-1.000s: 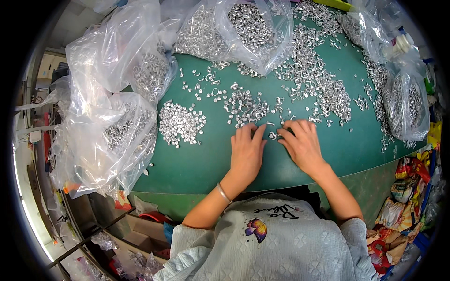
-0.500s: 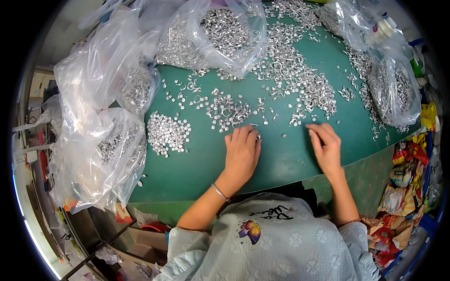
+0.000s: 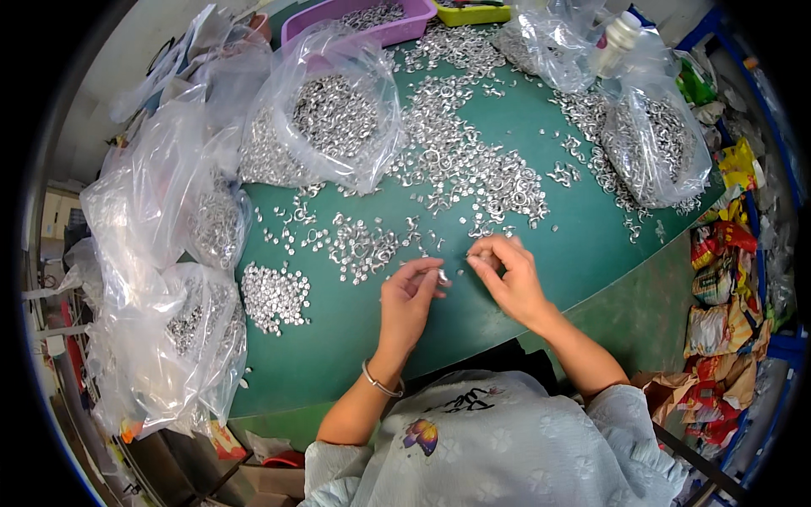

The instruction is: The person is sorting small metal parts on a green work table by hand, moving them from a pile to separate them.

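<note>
My left hand (image 3: 403,306) is closed over the green table, with a small shiny silver metal piece (image 3: 443,277) pinched at its thumb and fingertips. Just to the right, my right hand (image 3: 519,286) has thumb and index finger together; whatever may be between them is too small to make out. The two hands are a short gap apart. Beyond the left hand lies a small pile of silver rings and curved pieces (image 3: 361,248). Farther left is a pile of small rounded silver pieces (image 3: 274,297). A larger heap of curved silver pieces (image 3: 481,173) spreads beyond the right hand.
An open clear bag of silver pieces (image 3: 338,114) stands at the back, before a purple tray (image 3: 405,30) and a yellow tray (image 3: 473,14). More filled bags line the left edge (image 3: 203,321) and far right (image 3: 655,152). A white bottle (image 3: 619,40) stands there.
The view has shifted, showing more of the table's back. My right hand has moved in toward my left. My left hand has turned, bringing the silver piece into sight at its fingertips.
</note>
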{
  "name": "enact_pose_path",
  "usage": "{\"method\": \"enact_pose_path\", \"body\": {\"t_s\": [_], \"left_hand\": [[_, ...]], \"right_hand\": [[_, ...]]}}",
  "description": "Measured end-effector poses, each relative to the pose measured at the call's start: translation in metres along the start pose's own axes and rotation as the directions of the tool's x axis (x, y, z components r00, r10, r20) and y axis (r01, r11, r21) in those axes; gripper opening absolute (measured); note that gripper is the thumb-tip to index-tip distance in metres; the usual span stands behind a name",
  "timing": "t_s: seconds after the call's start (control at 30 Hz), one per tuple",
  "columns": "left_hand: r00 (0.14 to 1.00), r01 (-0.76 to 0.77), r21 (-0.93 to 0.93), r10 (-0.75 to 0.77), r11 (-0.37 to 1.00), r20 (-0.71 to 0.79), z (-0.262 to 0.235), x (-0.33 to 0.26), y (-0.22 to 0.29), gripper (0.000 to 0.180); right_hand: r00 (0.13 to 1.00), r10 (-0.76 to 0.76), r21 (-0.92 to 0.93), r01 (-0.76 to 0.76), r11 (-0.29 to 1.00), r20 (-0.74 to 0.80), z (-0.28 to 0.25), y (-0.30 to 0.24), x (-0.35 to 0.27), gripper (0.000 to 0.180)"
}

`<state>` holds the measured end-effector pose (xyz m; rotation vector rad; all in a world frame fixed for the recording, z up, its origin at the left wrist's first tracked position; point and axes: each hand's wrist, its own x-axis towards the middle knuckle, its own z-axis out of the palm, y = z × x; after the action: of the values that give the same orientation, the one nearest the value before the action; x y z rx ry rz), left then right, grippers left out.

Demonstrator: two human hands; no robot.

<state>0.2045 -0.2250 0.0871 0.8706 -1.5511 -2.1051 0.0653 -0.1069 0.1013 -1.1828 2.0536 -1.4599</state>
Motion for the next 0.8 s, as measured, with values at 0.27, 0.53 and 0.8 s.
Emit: {"method": "enact_pose_path", "body": {"t_s": [0.27, 0.53, 0.8], "left_hand": [[0.994, -0.106, 0.05, 0.106, 0.993, 0.001, 0.055, 0.01, -0.002, 0.019], [0.711, -0.674, 0.549, 0.635, 0.495, 0.3, 0.108, 0.051, 0.023, 0.027], [0.686, -0.663, 0.745, 0.456, 0.072, 0.566, 0.136, 0.13, -0.015, 0.058]], "right_hand": [[0.972, 0.206, 0.337, -0.158, 0.928, -0.111, 0.017, 0.014, -0.008, 0.009], [0.799, 0.6, 0.916, -0.273, 0.296, 0.045, -0.051, 0.022, 0.016, 0.015], [0.895, -0.122, -0.59, -0.176, 0.788, -0.43, -0.131, 0.111, 0.068, 0.024]]}}
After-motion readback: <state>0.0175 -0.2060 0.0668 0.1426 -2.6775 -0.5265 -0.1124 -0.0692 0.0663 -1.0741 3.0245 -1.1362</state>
